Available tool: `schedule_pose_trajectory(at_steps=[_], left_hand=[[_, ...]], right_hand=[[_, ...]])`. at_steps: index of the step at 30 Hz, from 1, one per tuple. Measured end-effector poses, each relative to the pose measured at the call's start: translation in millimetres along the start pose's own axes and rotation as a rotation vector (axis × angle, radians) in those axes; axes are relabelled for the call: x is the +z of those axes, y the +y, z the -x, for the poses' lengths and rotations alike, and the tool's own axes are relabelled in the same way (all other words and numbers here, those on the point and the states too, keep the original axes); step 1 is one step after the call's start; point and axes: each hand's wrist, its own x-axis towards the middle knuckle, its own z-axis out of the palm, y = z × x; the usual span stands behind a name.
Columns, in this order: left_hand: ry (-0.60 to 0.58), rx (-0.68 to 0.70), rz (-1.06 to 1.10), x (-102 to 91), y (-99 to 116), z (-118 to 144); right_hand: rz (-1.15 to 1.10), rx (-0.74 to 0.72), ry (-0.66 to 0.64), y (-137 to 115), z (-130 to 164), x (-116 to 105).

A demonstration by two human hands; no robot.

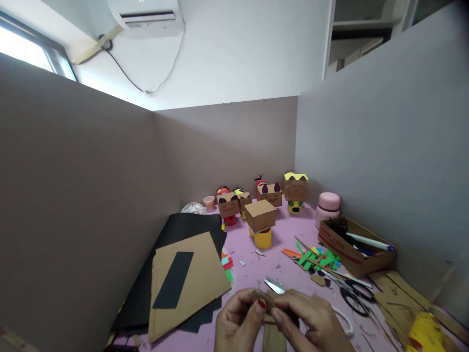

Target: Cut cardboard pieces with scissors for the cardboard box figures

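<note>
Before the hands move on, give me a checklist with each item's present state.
1. Both hands on the cardboard piece: ok, left hand and right hand pinch it.
2. Scissors in right hand, blades pointing away from fingers: ok.
3. Blades open or shut: cannot tell.
4. Black scissors lie apart from the hands: ok.
5. Box on yellow cup stands upright, apart from the hands: ok.
</note>
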Motion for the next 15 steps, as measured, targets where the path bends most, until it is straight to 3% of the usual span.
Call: schedule_pose_trajectory(at_steps=[3,5,6,9,15], left_hand=[[0.031,0.010,-0.004,-8.6,-7.2,-6.5],[0.091,-0.010,0.030,-17.3,-14.3,-10.6],[0.122,-0.029,0.061,-22.0,-18.6,-11.9],[0.132,-0.155,0.119,-32.8,-33.0,-10.3],[0.149,-0.285,0.219,-27.7,-53.5,7.5]], right_hand=[[-0.094,0.133,0.106,6.6,-5.7,-13.7],[-0.020,0.265,0.188,20.7,-5.6,-26.0],[0.081,0.317,0.166,30.3,-3.0,-31.2],[0.452,0.409,-0.139,60.9,16.1,-36.7],[0.584,0.468,-0.289,85.5,61.6,-12.6]])
